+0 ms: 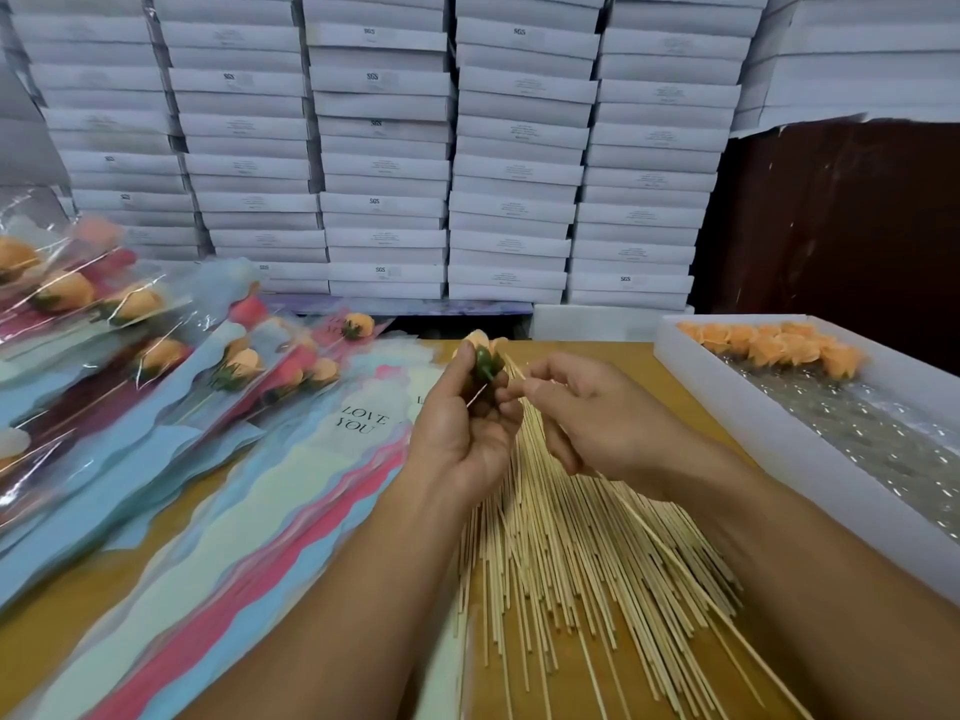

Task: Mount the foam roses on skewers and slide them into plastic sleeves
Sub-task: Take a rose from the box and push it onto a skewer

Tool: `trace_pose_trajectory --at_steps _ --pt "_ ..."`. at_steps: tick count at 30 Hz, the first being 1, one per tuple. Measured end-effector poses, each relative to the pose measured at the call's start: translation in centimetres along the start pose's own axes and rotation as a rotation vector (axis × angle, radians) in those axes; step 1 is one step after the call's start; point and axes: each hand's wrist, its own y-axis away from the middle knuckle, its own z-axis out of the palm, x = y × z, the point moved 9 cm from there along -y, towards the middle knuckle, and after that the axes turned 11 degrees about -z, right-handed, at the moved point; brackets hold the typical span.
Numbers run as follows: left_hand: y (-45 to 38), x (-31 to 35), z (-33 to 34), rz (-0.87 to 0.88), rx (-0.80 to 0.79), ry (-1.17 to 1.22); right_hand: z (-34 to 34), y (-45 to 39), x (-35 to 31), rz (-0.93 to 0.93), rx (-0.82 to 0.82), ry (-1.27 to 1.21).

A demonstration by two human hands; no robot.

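— Forearms fill the bottom of the frame, and under them the fanned pile of bamboo skewers (571, 553) on the wooden table (62, 652). What else is big?

— Stacked white boxes (384, 148) across the top; the white tray (769, 423) at right with loose orange foam roses (769, 345) at its far end; a spread of printed plastic sleeves (260, 511) lower left, with finished sleeved roses (130, 304) piled at upper left.

— And the hands?

— At frame centre. The left hand (462, 428) has its fingers curled round one foam rose (485, 356), green base turned down and right, petals away from the camera. The right hand (582, 407) pinches a single skewer (670, 558) near its tip.

— Which way does the skewer run?

— From the pinch it slants down to the lower right (its long tail crosses the pile). Its tip sits just right of the rose's base, very near; whether it has entered, I cannot tell.

— So the move?

— Probably a push up and left along the skewer's own axis, the right hand driving while the left steadies.
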Motion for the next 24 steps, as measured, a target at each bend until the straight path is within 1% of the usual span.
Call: trace_pose_trajectory --at_steps 2,6,11,17,24 --pt "-0.01 0.28 0.1 0.018 -0.026 0.031 0.77 0.14 -0.5 -0.035 -0.029 0.036" --pt "-0.19 0.82 -0.25 0.044 -0.006 0.041 1.39 0.2 -1.11 -0.087 -0.043 0.083" --pt "-0.2 1.09 -0.28 0.067 0.005 0.017 1.3 0.27 -0.79 -0.071 -0.032 0.087" --pt "0.07 1.01 -0.17 0.087 0.015 0.015 0.84 0.2 -1.09 -0.107 0.003 0.104" --pt "0.09 0.95 -0.04 0.087 0.005 0.03 0.91 0.3 -0.81 -0.09 -0.037 0.07"
